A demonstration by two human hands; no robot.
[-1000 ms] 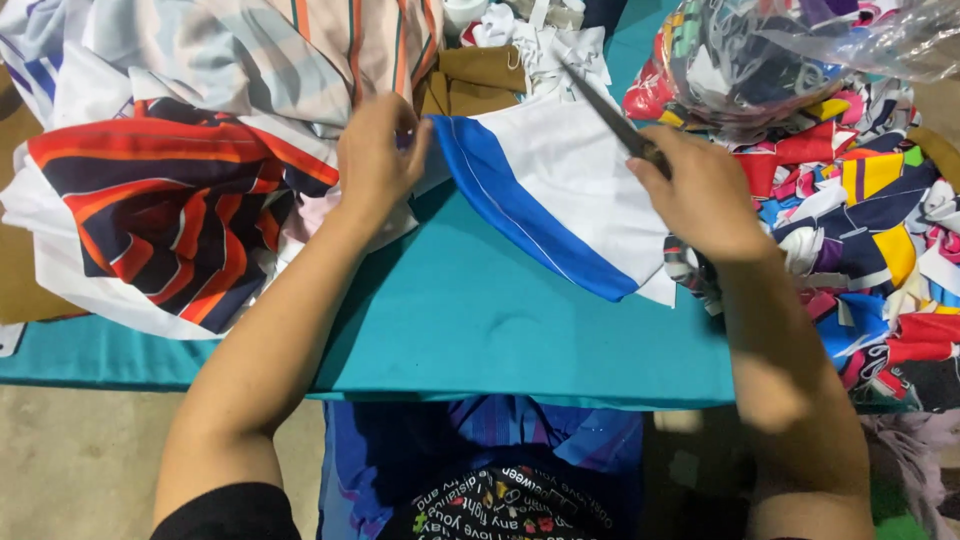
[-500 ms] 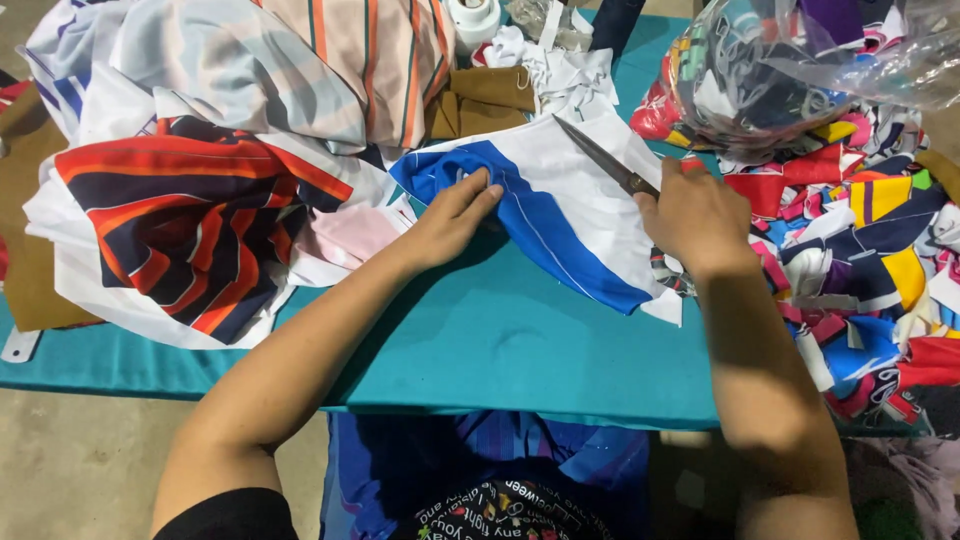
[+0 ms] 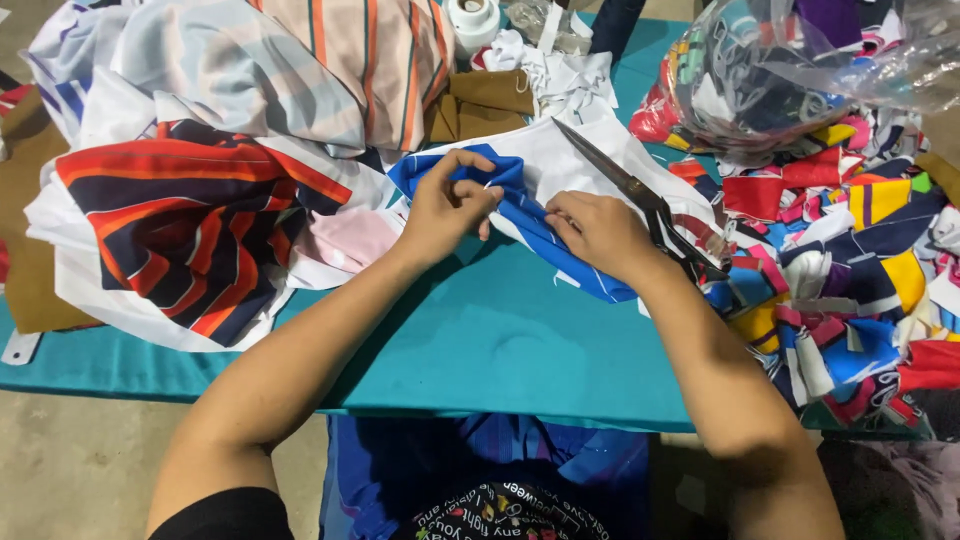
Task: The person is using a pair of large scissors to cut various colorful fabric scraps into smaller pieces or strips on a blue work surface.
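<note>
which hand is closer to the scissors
Right. The right hand lies against the scissors, beside their handles. The left hand is farther left, gripping the blue and white cloth.

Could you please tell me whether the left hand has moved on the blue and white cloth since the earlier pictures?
Yes. The left hand has lifted off its flat rest and now pinches the blue and white cloth, closer to the right hand.

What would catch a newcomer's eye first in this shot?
Both hands meet mid-table on a blue and white cloth: the left hand pinches its bunched blue edge, while the right hand grips the cloth with long dark scissors pointing away. A heap of bright cut scraps fills the right side, and a red and navy striped fabric lies at left on the teal table.
</note>
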